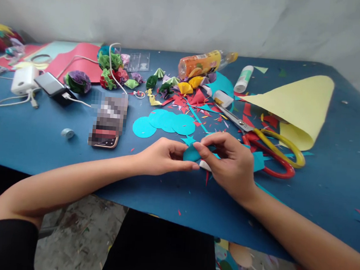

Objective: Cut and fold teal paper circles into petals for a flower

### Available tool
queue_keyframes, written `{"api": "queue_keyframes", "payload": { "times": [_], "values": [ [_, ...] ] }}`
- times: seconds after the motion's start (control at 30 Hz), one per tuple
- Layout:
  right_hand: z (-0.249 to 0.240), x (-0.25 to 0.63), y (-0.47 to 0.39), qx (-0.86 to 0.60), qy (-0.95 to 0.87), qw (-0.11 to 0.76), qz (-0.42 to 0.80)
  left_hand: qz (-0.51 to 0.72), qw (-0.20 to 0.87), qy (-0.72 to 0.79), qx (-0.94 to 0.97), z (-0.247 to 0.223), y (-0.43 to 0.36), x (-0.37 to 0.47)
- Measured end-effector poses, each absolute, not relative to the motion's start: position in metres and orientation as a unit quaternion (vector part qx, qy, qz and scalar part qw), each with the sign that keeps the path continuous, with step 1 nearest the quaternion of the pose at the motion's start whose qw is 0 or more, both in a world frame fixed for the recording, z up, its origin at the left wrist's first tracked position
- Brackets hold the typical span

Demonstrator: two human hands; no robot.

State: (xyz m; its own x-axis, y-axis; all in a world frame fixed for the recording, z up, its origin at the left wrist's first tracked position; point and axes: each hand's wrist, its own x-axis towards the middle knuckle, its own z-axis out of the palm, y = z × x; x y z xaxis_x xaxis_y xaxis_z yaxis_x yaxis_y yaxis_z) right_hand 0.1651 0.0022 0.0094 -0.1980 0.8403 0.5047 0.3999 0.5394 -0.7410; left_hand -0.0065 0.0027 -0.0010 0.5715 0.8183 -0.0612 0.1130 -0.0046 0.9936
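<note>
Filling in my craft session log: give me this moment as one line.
left hand: pinching folded teal paper piece | right hand: pinching same piece | nearby: teal paper circles, yellow-and-red-handled scissors

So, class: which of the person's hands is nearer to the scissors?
Right. The right hand lies just beside the scissors, by their handles. The left hand is farther off, beyond the folded teal paper both hands pinch.
</note>
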Motion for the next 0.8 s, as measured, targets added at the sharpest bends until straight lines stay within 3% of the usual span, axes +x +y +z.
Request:
{"api": "queue_keyframes", "payload": {
  "times": [0.4,0.6,0.8],
  "values": [
    [0.006,0.168,0.006,-0.38,-0.724,0.495,0.293,0.306,0.633,0.37,0.607,-0.001,0.004,-0.005],
    [0.01,0.172,0.008,-0.367,-0.699,0.423,0.445,0.349,0.61,0.373,0.606,-0.002,0.003,-0.007],
    [0.019,0.173,0.002,-0.448,-0.678,0.405,0.419,0.351,0.595,0.389,0.609,-0.001,0.003,-0.008]
  ]
}}
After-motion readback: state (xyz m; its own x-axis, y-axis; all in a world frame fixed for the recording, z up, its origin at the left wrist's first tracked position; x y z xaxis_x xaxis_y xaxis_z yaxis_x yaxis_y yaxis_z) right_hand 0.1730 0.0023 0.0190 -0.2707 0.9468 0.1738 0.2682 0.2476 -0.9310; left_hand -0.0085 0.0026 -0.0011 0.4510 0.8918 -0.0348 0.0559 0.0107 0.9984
